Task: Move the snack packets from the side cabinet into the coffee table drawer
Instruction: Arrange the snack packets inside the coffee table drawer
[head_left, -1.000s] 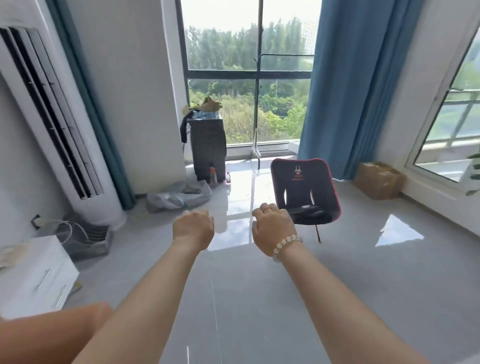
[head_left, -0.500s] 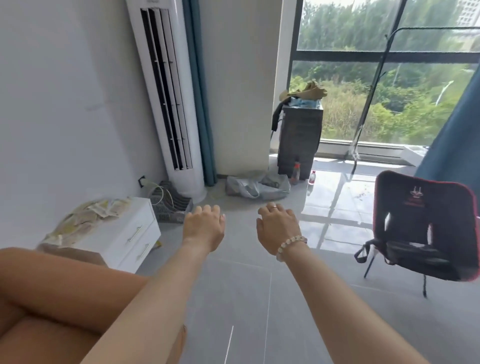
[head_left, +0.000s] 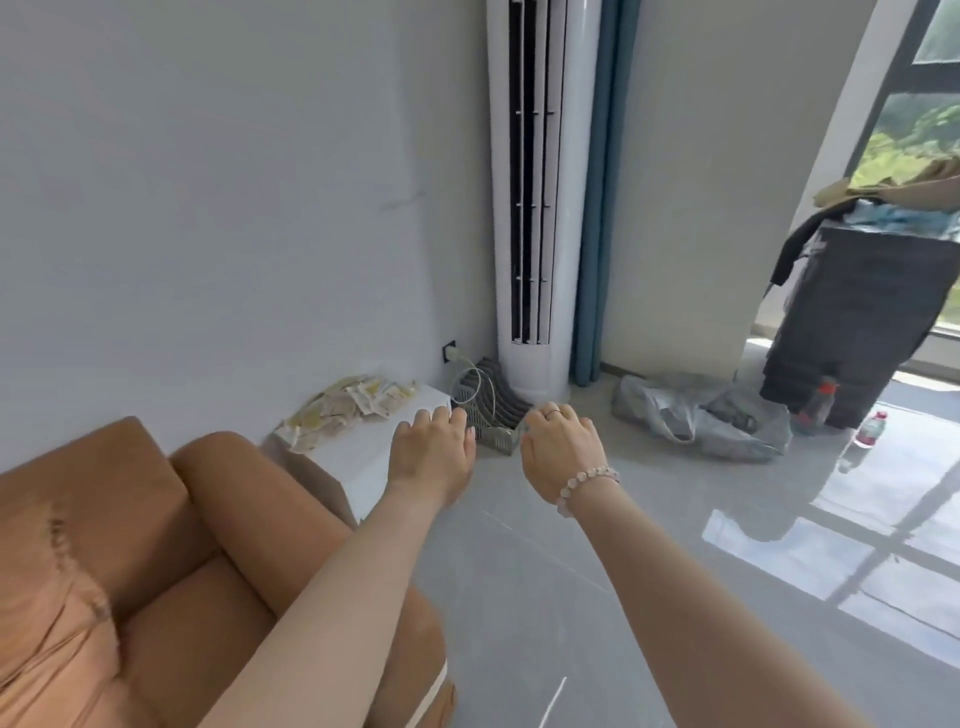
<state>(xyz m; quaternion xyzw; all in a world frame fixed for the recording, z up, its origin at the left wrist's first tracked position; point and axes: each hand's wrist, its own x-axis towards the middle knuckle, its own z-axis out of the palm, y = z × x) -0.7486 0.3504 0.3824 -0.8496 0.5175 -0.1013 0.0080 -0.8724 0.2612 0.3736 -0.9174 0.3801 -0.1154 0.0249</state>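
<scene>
A pile of yellow and white snack packets lies on top of the low white side cabinet against the wall. My left hand hangs in the air in front of the cabinet's right end, fingers loosely bent, holding nothing. My right hand, with a ring and a bead bracelet, floats beside it over the floor, also empty. The coffee table and its drawer are out of view.
An orange sofa fills the lower left. A tall white air conditioner stands in the corner with a grey rack and cable at its foot. A grey bag, bottles and a dark cabinet stand to the right.
My view has swung left, from the window and the black chair to the wall. The side cabinet with the packets and the sofa have come closer. Both hands stay raised and empty.
</scene>
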